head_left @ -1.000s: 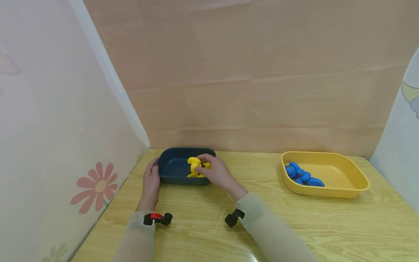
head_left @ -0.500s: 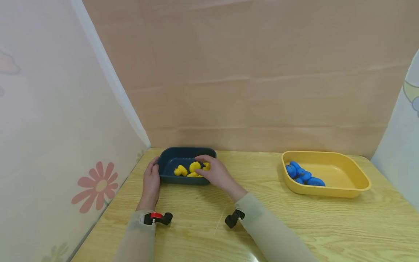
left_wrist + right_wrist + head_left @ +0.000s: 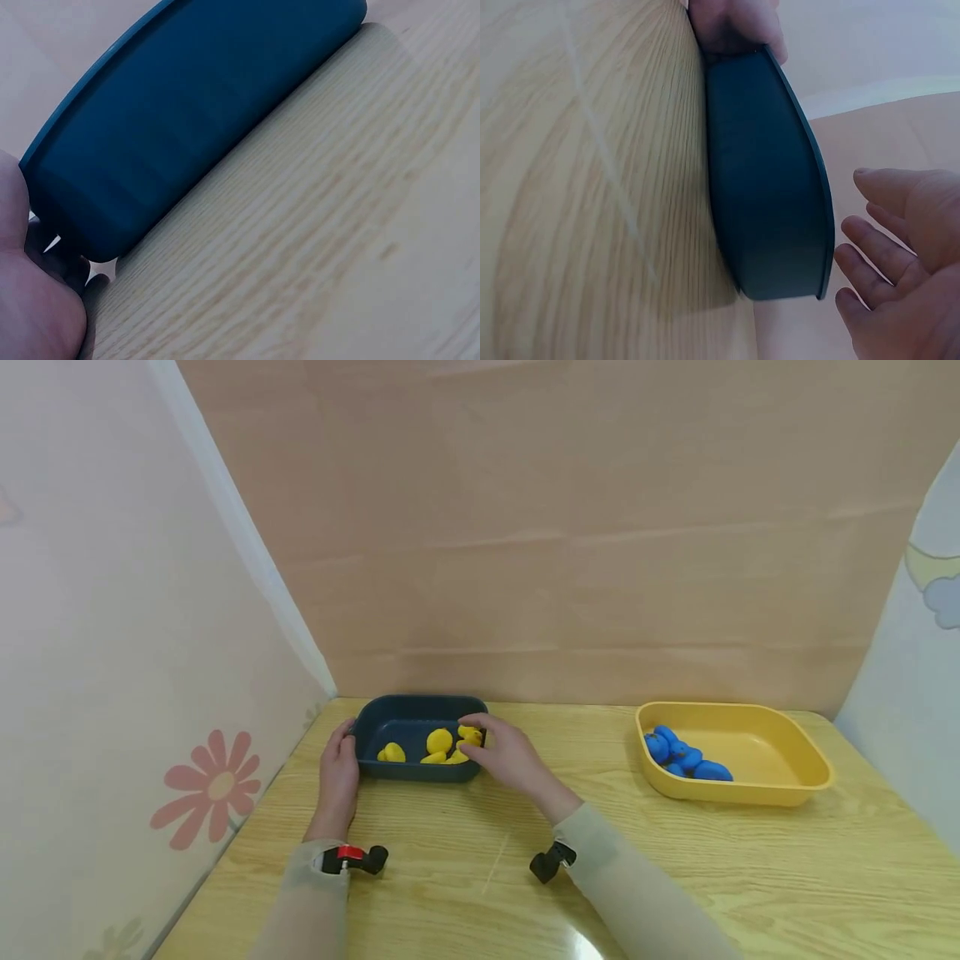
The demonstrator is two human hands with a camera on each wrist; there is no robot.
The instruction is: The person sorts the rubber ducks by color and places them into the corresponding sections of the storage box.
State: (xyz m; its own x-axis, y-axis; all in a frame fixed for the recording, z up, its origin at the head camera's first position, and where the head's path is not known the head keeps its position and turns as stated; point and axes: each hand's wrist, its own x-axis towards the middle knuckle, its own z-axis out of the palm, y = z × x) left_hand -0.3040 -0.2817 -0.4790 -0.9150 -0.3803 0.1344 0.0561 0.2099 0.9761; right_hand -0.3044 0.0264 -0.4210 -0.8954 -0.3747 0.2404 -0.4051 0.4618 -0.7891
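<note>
A dark blue bin (image 3: pixel 411 772) with several yellow rubber ducks (image 3: pixel 439 742) in it stands on the table near the back wall. My left hand (image 3: pixel 338 777) holds its left end, the thumb by the near corner; in the left wrist view that thumb (image 3: pixel 11 199) lies at the rim. Over the bin's right end is my right hand (image 3: pixel 513 762), thumb and fingers apart at a yellow duck (image 3: pixel 470 734) in the corner. The right wrist view shows its fingers loosely bent beside the rim. One yellow duck (image 3: pixel 393 752) lies apart from the others, further left.
On the right stands a yellow bin (image 3: pixel 765 795), with several blue rubber ducks (image 3: pixel 678 752) grouped at its left end. A brown-covered wall (image 3: pixel 570 568) rises behind the wooden table (image 3: pixel 450 877). A flower-printed panel (image 3: pixel 217 610) borders the left side.
My right hand has let go of a yellow duck, which has moved left along the bin. That hand has since shifted slightly right; my left hand stays at the bin's end.
</note>
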